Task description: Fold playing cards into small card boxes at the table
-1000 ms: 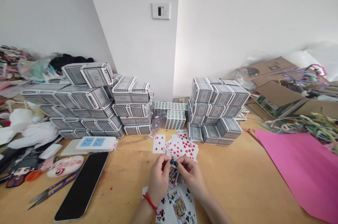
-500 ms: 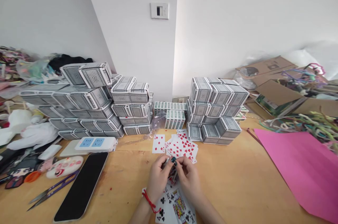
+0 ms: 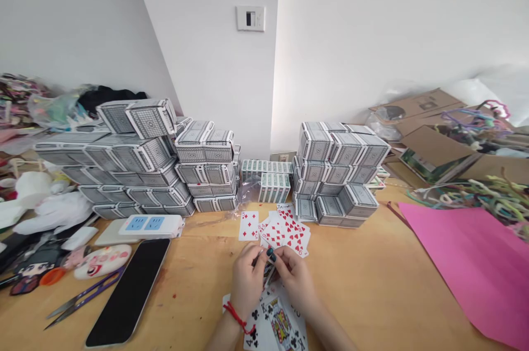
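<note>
My left hand [image 3: 248, 276] and my right hand [image 3: 294, 279] meet at the thumbs over the table's front middle, both closed. Between them is a playing card [image 3: 268, 272], mostly hidden by the fingers, with a bit of a printed face showing below the thumbs. Under my wrists lie loose cards, among them a king of clubs [image 3: 281, 320] and a four of clubs [image 3: 253, 331]. Just beyond my fingertips spreads a face-up pile of red cards [image 3: 291, 230], and a five of diamonds [image 3: 248, 226] lies at its left.
Stacked blocks of folded cards stand at the left [image 3: 152, 155] and right [image 3: 341, 169], with green-patterned card blocks [image 3: 275, 187] between. A phone [image 3: 130, 290], thread snips [image 3: 85, 298] and a power strip [image 3: 151, 225] lie left. Pink paper [image 3: 471, 263] covers the right.
My hands stay together at nearly the same place, thumbs still pressed close. The card between them has turned slightly, so a different part of its face shows.
</note>
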Demonstrator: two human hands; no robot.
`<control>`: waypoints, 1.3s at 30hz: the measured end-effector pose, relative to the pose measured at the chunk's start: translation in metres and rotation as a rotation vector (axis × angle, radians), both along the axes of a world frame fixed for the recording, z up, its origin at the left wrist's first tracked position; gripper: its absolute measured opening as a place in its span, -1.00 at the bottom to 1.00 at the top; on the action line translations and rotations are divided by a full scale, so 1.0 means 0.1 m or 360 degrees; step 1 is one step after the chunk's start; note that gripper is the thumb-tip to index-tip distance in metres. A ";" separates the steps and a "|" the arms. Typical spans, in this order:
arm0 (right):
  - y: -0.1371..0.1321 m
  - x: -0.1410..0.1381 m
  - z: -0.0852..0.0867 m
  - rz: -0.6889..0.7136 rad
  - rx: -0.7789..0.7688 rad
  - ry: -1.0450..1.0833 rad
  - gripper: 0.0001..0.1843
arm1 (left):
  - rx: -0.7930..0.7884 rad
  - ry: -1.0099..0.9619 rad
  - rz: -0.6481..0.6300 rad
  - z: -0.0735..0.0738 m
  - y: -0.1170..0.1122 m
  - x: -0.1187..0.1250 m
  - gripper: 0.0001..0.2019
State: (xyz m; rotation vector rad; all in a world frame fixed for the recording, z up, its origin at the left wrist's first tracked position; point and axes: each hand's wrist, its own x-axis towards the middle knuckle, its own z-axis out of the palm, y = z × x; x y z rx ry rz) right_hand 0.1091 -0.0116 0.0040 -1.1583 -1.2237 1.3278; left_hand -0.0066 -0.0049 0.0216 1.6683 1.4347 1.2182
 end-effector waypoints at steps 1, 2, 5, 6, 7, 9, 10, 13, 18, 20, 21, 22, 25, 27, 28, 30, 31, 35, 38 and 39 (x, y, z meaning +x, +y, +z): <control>0.00 0.00 0.00 -0.0001 0.0003 -0.0012 -0.66 | 0.0007 0.0025 -0.0007 0.00 0.00 0.00 -0.73; -0.01 -0.01 0.01 -0.0012 0.0008 -0.0030 -0.66 | 0.0015 0.0052 -0.0016 -0.01 0.00 0.00 -0.74; -0.03 -0.02 0.02 -0.0100 0.0023 -0.0109 -0.65 | 0.0038 0.0121 -0.0040 -0.01 -0.01 0.00 -0.75; -0.04 -0.02 0.02 -0.0131 0.0028 -0.0129 -0.65 | 0.0044 0.0128 -0.0042 0.00 -0.01 0.01 -0.75; -0.04 -0.03 0.02 -0.0154 0.0030 -0.0137 -0.66 | 0.0045 0.0125 -0.0039 0.00 -0.01 0.01 -0.75; -0.03 -0.02 0.00 -0.0140 0.0014 -0.0107 -0.66 | 0.0042 0.0106 -0.0020 0.00 -0.01 0.01 -0.75; -0.03 -0.02 0.00 -0.0105 -0.0004 -0.0069 -0.67 | 0.0041 0.0093 -0.0007 0.00 -0.02 0.01 -0.74; -0.01 0.00 -0.01 0.0004 -0.0037 0.0043 -0.68 | 0.0048 0.0055 0.0015 0.00 -0.01 0.00 -0.74; -0.03 0.00 0.02 -0.0146 0.0167 -0.0201 -0.71 | 0.0053 0.0027 -0.0023 0.01 -0.01 0.02 -0.72; -0.04 -0.01 0.03 -0.0208 0.0184 -0.0292 -0.71 | 0.0049 0.0021 -0.0028 0.02 -0.02 0.02 -0.72; -0.04 -0.01 0.03 -0.0219 0.0177 -0.0310 -0.71 | 0.0049 0.0020 -0.0024 0.02 -0.02 0.02 -0.72; -0.04 -0.01 0.02 -0.0220 0.0165 -0.0307 -0.72 | 0.0048 0.0023 -0.0018 0.02 -0.02 0.02 -0.72; -0.02 0.00 0.02 -0.0135 0.0110 -0.0213 -0.73 | 0.0033 0.0004 -0.0004 0.02 -0.02 0.02 -0.73; -0.02 0.00 0.03 -0.0077 0.0114 -0.0189 -0.73 | 0.0018 -0.0053 0.0014 0.01 -0.02 0.02 -0.74; -0.03 0.00 0.04 -0.0065 0.0134 -0.0210 -0.73 | 0.0009 -0.0086 0.0027 0.00 -0.01 0.01 -0.75; -0.04 0.00 0.06 -0.0086 0.0185 -0.0296 -0.74 | -0.0018 -0.0136 0.0049 -0.02 -0.02 0.01 -0.75; -0.04 -0.01 0.07 -0.0114 0.0203 -0.0346 -0.74 | -0.0042 -0.0150 0.0049 -0.02 -0.02 0.01 -0.75; -0.06 -0.02 0.09 -0.0254 0.0221 -0.0462 -0.72 | -0.0143 -0.0172 0.0000 -0.01 -0.03 0.03 -0.73; -0.06 -0.02 0.07 -0.0252 0.0222 -0.0429 -0.73 | -0.0167 -0.0100 0.0025 -0.01 -0.03 0.03 -0.77; -0.05 -0.02 0.06 -0.0223 0.0223 -0.0407 -0.74 | -0.0167 -0.0065 0.0058 -0.02 -0.03 0.03 -0.78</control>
